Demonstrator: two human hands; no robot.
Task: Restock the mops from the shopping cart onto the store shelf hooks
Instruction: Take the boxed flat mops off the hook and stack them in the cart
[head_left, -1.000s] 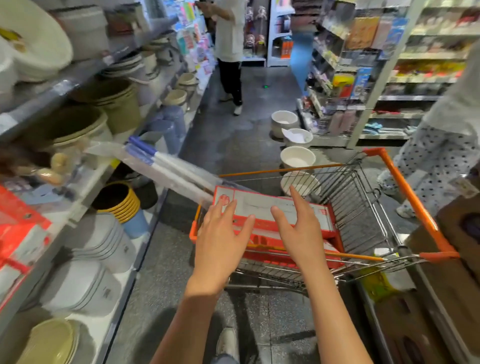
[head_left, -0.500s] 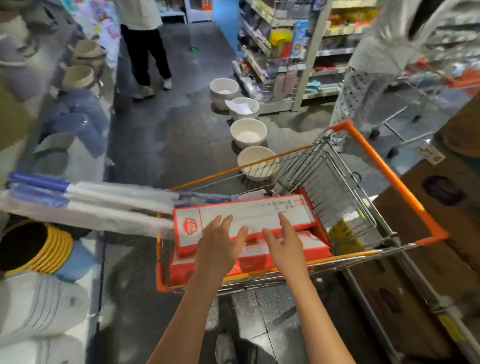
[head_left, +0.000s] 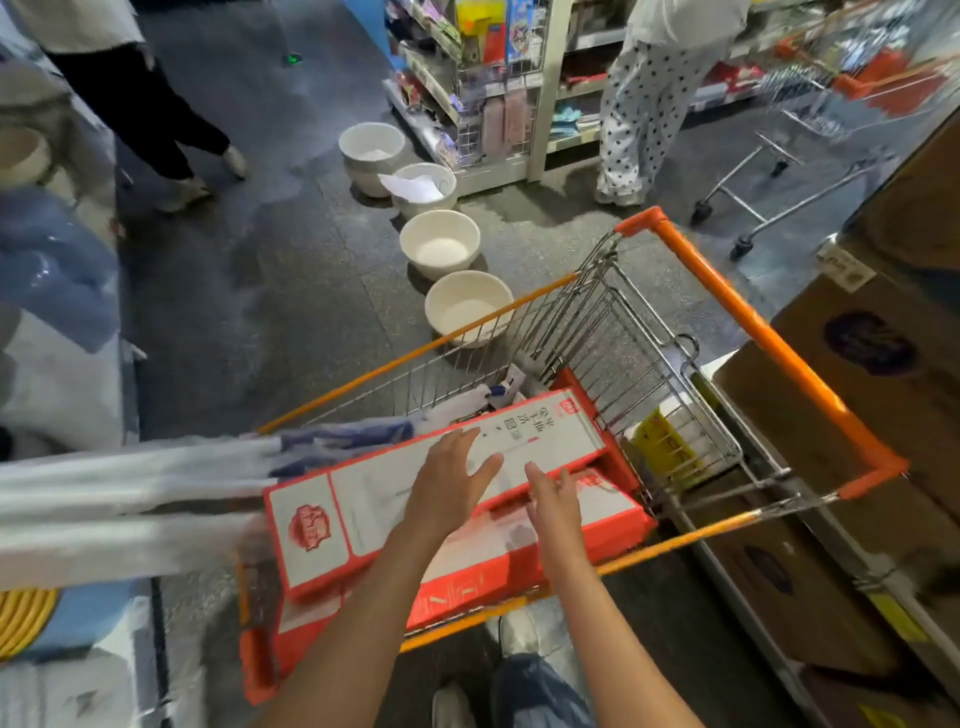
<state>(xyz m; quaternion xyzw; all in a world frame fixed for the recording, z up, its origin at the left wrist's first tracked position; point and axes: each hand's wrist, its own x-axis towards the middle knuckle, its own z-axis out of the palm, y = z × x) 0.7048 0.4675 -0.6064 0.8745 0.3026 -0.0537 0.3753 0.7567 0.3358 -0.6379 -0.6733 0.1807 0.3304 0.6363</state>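
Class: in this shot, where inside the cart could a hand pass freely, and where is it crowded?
Free: the far end of the cart, between its wire front and the boxes. Crowded: the near end, where red-and-white boxes and wrapped mop handles fill it.

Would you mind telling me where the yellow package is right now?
In the head view, the yellow package sits inside the shopping cart, against its right wire wall, just right of the red and white boxes.

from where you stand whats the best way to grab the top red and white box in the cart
Take the top box by its two long edges near the middle, coming down from above with one hand on each side. It lies flat and long across the cart on another box, overhanging the near-left rim, so an end grip would probably let it tip. Both hands, left and right, are open over its middle.
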